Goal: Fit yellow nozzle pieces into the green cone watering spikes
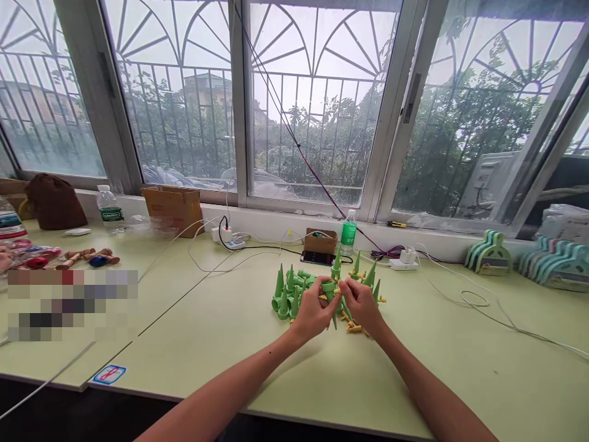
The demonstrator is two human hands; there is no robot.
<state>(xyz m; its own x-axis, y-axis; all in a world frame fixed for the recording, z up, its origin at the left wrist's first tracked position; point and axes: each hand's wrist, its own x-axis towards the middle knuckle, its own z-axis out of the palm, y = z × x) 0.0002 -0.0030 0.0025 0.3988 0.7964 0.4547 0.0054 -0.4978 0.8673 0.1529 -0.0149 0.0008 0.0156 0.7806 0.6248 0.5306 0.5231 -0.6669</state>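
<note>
Over the pale green table, my left hand and my right hand meet, fingers curled around one green cone-shaped spike held between them. A small yellow piece shows at the fingertips of my right hand. Just behind and to the left lies a pile of green spikes, some upright. More green spikes stand to the right, and small yellow parts lie under my right wrist.
Along the window sill stand a green bottle, a small brown box, a phone, chargers and white cables. A cardboard box, a water bottle and wooden toys lie at the left. Green plastic items sit far right.
</note>
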